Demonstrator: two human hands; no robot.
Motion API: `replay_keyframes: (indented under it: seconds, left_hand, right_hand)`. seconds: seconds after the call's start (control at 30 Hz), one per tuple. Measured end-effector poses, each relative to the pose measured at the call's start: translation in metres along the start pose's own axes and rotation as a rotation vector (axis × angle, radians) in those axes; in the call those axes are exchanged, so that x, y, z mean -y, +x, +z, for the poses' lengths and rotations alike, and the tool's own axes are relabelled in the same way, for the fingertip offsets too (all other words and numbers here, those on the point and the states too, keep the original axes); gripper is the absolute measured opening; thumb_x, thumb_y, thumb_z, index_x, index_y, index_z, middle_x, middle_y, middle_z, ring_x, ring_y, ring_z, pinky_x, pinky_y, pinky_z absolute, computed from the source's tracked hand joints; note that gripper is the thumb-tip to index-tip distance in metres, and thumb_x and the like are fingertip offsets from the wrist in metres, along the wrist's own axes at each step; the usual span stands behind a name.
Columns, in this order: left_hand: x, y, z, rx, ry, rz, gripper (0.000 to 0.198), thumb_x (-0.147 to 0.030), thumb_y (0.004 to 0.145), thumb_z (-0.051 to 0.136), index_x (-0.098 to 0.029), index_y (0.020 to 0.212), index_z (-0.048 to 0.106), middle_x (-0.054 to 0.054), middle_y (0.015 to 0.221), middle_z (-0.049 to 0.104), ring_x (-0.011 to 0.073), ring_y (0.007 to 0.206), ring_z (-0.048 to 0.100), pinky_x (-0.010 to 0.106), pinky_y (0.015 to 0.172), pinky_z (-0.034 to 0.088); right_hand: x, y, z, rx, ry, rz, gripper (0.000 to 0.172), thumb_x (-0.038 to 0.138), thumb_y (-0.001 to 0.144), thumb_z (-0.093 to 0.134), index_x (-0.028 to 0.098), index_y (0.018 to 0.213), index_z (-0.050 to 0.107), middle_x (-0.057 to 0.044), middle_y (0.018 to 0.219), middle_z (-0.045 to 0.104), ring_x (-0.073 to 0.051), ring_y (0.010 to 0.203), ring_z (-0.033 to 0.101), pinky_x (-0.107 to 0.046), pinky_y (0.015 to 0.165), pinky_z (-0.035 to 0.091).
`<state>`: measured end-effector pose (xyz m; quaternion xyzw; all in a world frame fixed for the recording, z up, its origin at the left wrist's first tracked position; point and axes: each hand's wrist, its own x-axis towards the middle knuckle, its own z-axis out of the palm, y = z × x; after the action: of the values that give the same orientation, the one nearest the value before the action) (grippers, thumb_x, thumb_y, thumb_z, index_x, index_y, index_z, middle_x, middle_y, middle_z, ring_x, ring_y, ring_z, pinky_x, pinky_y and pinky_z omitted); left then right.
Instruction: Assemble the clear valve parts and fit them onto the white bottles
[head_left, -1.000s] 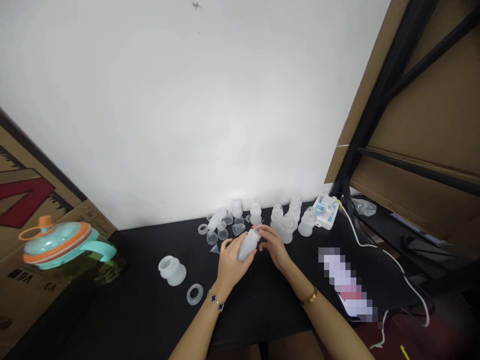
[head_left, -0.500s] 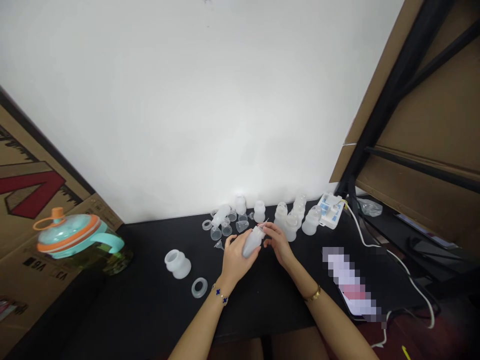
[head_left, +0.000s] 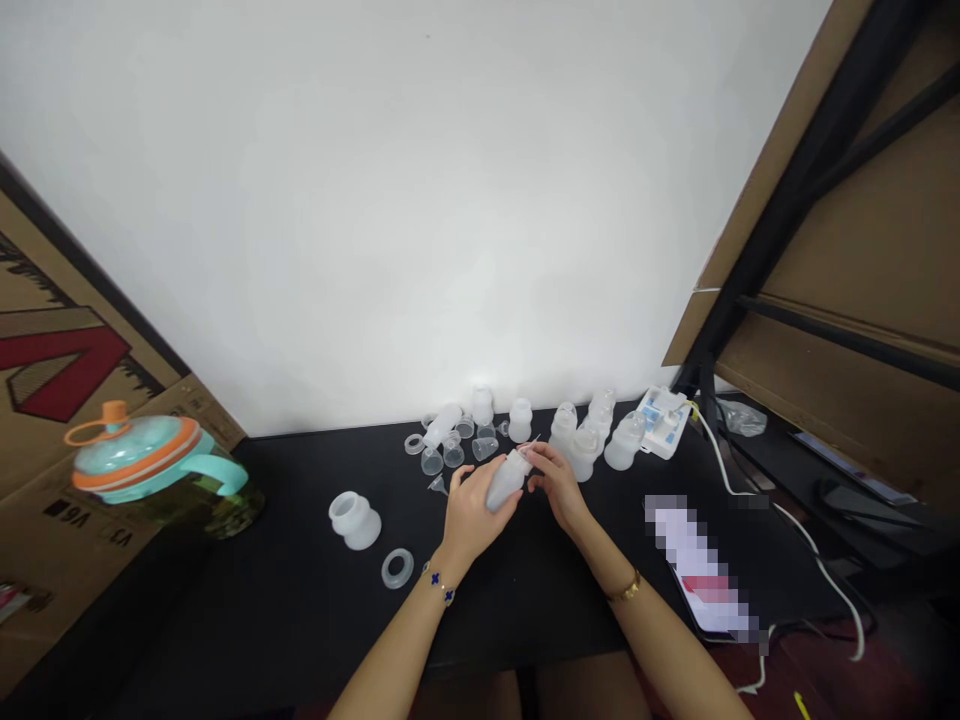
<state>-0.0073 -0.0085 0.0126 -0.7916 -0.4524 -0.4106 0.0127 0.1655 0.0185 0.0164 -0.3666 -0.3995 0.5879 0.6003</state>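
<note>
My left hand [head_left: 469, 512] grips a small translucent white bottle [head_left: 505, 480], tilted with its neck toward the upper right, above the black table [head_left: 285, 600]. The fingertips of my right hand [head_left: 556, 485] pinch a thin pointed piece at the bottle's neck. Behind my hands, by the wall, stand several more white bottles [head_left: 592, 435] and a scatter of small clear caps and funnels [head_left: 454, 445].
A short white bottle [head_left: 355, 519] and a clear ring [head_left: 397, 568] lie at my left. A teal and orange jug [head_left: 154, 478] stands at the far left by cardboard boxes. A white power strip [head_left: 661, 420] with cable, a phone [head_left: 701, 577] and a black shelf frame are at the right.
The view shifted slightly. Both hands stay on the bottle, with only small finger movement at its neck.
</note>
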Motion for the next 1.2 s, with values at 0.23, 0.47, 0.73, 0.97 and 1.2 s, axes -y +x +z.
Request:
replay_keyframes:
  seconds: [0.23, 0.47, 0.73, 0.97, 1.2]
  left_hand:
    - [0.0007, -0.0007, 0.0008, -0.001, 0.003, 0.007, 0.045, -0.034, 0.090, 0.065, -0.024, 0.134, 0.058, 0.010, 0.126, 0.072, 0.0266, 0.107, 0.071, 0.046, 0.101, 0.047]
    - [-0.0012, 0.0001, -0.0012, -0.002, -0.027, -0.005, 0.044, -0.031, 0.090, 0.066, -0.023, 0.132, 0.057, 0.008, 0.127, 0.072, 0.0262, 0.109, 0.071, 0.046, 0.102, 0.045]
    - [-0.0013, 0.0001, -0.0008, -0.006, -0.017, -0.012, 0.045, -0.032, 0.090, 0.066, -0.023, 0.133, 0.057, 0.009, 0.126, 0.072, 0.0270, 0.108, 0.071, 0.046, 0.102, 0.045]
    - [-0.0011, 0.0006, -0.0003, -0.032, 0.004, 0.007, 0.044, -0.031, 0.089, 0.067, -0.022, 0.132, 0.059, 0.009, 0.123, 0.073, 0.0268, 0.104, 0.072, 0.046, 0.100, 0.045]
    - [0.0014, -0.0003, 0.0012, -0.036, -0.002, 0.015, 0.044, -0.032, 0.089, 0.068, -0.023, 0.131, 0.059, 0.008, 0.124, 0.073, 0.0264, 0.105, 0.072, 0.046, 0.102, 0.043]
  right_hand:
    - [0.0004, 0.0002, 0.0003, 0.007, -0.001, 0.000, 0.026, 0.044, 0.073, 0.082, 0.022, 0.085, 0.074, -0.004, 0.096, 0.067, -0.015, 0.073, 0.056, -0.023, 0.047, 0.043]
    - [0.0022, -0.0008, 0.0013, 0.000, -0.008, -0.006, 0.028, 0.045, 0.072, 0.083, 0.021, 0.083, 0.073, -0.003, 0.092, 0.065, -0.015, 0.072, 0.054, -0.022, 0.047, 0.043]
    - [0.0030, -0.0005, 0.0019, -0.011, -0.016, 0.002, 0.031, 0.047, 0.070, 0.084, 0.021, 0.080, 0.071, -0.002, 0.085, 0.063, -0.014, 0.069, 0.053, -0.023, 0.047, 0.043]
    - [0.0023, -0.0003, 0.0022, -0.027, -0.019, 0.004, 0.033, 0.047, 0.069, 0.085, 0.020, 0.078, 0.069, -0.001, 0.080, 0.060, -0.013, 0.068, 0.052, -0.021, 0.046, 0.043]
    - [-0.0011, 0.0014, 0.0001, -0.028, -0.028, -0.008, 0.031, 0.045, 0.071, 0.084, 0.020, 0.078, 0.068, 0.000, 0.080, 0.060, -0.013, 0.068, 0.052, -0.021, 0.046, 0.043]
